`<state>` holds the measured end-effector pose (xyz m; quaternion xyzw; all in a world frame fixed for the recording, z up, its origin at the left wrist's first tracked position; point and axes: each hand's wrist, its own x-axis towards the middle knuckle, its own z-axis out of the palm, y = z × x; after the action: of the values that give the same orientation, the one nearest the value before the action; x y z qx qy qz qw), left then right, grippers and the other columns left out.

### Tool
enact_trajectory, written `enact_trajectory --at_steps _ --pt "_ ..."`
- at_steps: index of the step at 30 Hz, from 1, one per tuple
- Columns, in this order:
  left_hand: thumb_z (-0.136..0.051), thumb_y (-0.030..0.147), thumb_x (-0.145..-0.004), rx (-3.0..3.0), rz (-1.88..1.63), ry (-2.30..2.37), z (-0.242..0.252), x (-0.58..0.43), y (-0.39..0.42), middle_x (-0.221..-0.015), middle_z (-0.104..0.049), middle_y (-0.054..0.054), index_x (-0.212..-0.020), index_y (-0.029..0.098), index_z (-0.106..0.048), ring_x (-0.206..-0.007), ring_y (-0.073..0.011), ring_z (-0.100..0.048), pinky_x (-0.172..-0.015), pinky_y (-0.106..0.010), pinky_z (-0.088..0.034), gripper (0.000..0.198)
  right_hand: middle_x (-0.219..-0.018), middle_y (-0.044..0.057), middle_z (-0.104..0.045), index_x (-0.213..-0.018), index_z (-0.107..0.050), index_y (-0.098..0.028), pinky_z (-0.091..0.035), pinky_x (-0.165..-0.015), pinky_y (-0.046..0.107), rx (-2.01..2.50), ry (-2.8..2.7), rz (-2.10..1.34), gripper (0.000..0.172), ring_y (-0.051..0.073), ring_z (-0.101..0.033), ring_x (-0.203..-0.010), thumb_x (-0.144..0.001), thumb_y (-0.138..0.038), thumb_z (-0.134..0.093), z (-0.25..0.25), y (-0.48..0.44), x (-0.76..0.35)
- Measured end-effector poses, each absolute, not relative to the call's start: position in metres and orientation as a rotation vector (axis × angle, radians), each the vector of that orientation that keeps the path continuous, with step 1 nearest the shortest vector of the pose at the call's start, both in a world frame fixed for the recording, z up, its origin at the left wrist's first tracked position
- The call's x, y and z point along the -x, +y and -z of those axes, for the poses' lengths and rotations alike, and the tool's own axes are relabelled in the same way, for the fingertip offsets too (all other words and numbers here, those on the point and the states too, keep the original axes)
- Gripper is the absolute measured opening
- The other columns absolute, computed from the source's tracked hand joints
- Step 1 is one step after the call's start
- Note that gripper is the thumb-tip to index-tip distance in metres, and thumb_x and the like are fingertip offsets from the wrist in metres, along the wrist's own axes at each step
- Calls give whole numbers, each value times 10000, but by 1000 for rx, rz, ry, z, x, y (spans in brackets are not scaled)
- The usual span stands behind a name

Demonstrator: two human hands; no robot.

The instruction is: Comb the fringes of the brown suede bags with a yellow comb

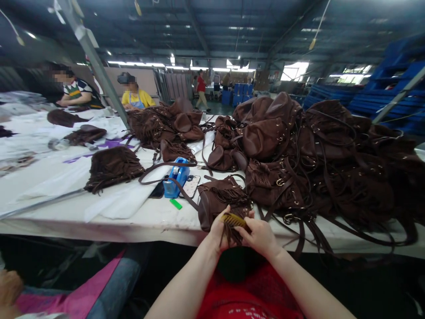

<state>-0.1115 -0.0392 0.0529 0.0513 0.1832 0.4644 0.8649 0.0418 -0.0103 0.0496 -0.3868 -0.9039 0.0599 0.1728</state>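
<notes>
A dark brown fringed suede bag (217, 195) lies at the table's front edge, its strap trailing to the left. My left hand (218, 229) is closed around strands of its fringe (229, 235), which hang over the fingers. In my right hand (261, 235) is a yellow comb (235, 219), laid across the fringe between both hands. Its teeth look dark against the yellow, and my right fingers cover one end. Parts of the fringe are hidden by my hands.
Brown bags (265, 133) are heaped behind and to the right. Left of my bag are a blue tape dispenser (175, 179), a phone (191, 185) and a green piece (175, 204). Another fringed bag (113, 166) lies farther left. A person in yellow (142, 98) is across the table.
</notes>
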Motion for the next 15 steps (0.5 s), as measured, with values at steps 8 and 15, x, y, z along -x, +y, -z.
enact_trajectory --at_steps 8,15 --pt "-321 427 -956 -94 -1058 358 -52 111 -30 -613 -570 -12 -1059 70 -591 -448 -75 -488 -668 -240 -472 459 -669 24 -637 -700 -569 -185 -223 -539 280 1032 -2699 -460 423 156 -552 -599 -891 -554 -489 -43 -47 -57" --pt "-367 612 -889 -307 -1191 1021 -23 98 -27 -346 -265 88 -617 157 -524 -282 -52 -228 -387 -202 -271 553 -572 -40 -473 -637 -523 -162 -233 -502 233 987 -2537 -1112 459 92 -382 -513 -865 -560 -515 -43 -66 -61"
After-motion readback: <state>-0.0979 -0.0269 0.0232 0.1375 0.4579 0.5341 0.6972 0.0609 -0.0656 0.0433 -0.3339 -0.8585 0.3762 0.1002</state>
